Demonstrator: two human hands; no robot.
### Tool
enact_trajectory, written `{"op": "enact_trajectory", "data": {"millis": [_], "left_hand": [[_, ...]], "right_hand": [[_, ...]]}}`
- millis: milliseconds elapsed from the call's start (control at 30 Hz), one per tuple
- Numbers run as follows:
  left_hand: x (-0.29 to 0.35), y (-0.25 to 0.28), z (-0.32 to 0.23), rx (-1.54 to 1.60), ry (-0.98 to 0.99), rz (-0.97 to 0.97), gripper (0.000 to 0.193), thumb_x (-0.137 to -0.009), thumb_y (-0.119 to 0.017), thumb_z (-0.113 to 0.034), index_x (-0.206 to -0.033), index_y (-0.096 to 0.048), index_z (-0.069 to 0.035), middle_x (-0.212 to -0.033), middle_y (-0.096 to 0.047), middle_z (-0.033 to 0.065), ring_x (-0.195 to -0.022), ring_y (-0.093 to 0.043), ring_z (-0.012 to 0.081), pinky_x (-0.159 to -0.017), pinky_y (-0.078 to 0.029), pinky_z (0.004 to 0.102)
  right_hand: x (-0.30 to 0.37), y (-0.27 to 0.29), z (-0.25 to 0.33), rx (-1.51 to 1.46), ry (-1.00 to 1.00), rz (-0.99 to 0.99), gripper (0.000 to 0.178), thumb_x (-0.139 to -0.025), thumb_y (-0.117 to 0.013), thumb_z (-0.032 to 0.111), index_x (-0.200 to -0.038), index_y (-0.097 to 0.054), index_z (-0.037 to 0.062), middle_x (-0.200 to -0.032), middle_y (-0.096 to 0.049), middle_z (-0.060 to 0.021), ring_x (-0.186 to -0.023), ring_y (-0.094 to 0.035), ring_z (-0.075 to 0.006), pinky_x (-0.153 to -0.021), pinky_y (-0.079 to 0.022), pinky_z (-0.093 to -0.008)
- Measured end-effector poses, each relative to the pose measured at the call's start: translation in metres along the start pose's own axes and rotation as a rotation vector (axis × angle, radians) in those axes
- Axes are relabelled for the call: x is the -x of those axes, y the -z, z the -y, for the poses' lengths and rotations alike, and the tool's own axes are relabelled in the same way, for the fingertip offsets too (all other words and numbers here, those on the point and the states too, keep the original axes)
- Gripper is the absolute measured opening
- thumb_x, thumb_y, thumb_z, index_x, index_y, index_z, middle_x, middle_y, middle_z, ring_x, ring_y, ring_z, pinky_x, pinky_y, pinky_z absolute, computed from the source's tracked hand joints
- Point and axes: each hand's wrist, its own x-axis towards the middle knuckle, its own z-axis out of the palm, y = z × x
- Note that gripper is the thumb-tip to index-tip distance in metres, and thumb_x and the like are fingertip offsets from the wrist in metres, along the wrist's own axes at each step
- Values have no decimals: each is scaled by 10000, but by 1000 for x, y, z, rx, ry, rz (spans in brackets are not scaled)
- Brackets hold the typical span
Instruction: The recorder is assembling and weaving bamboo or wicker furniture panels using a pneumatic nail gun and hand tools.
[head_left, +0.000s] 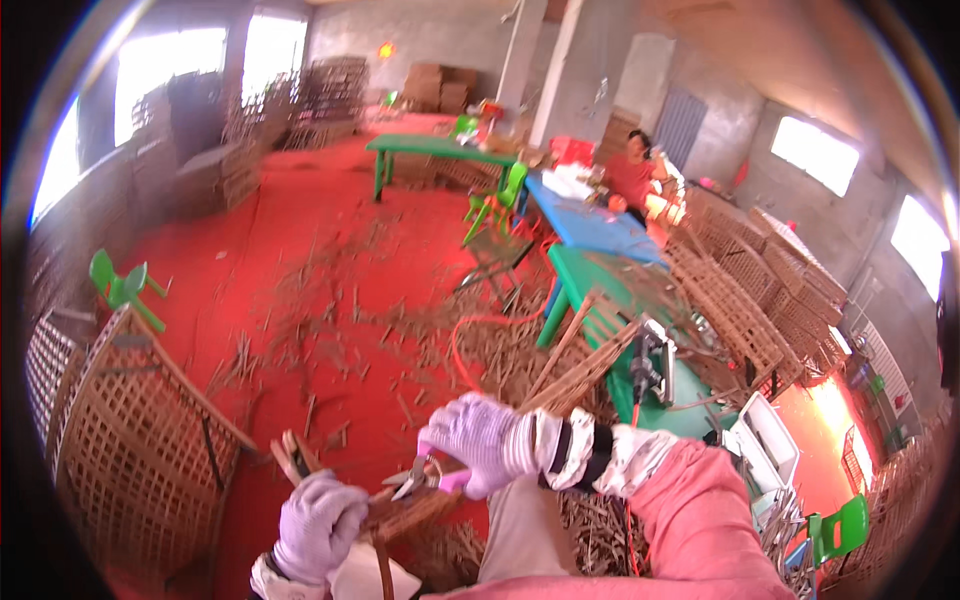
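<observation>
My right hand (478, 440), in a pale lilac knit glove, is closed round pruning shears (408, 482) with pink handles. Their short metal blades stand apart and point left, toward my other hand. In a matching glove, my left hand (318, 525) is closed on a brown woven strip piece (415, 512) low in front of my lap. Brown strip ends (293, 455) stick up just beyond the left fingers. The blades are close above the woven piece; whether they touch it I cannot tell.
A green table (660, 415) at right bears a black-handled tool (648, 370) and brown strips. Lattice panels (140, 450) stand at left. Scraps litter the red floor (330, 270). Beyond a blue table (590, 215), a person in red (630, 180) sits near stacked woven panels (740, 300).
</observation>
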Motion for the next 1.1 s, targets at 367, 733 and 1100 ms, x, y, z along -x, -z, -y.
{"op": "enact_trajectory", "data": {"millis": [367, 733, 1100], "left_hand": [[-4, 16, 27, 245, 158, 260, 121, -832, -595, -68, -943, -622, -30, -847, -621, 122, -810, -626, 299, -719, -496, 368], [-1, 13, 27, 299, 203, 298, 126, -835, -591, -76, -948, -622, -28, -833, -619, 116, -804, -628, 290, -732, -499, 369], [18, 15, 19, 124, 122, 70, 450, -741, -653, -25, -1171, -522, -39, -959, -632, 122, -832, -635, 309, -759, -516, 350]], "right_hand": [[-35, -15, 1, -41, 256, -161, 502, -668, -696, 390, -1048, -555, 92, -938, -583, -105, -889, -582, -299, -790, -458, -416], [-37, -6, 15, 113, 260, -114, 479, -717, -682, 457, -1023, -567, 107, -924, -602, -78, -877, -598, -270, -735, -452, -408], [11, -17, -10, -20, -63, -397, 330, -745, -685, 268, -975, -581, 56, -742, -624, -108, -657, -629, -294, -577, -504, -386]]}}
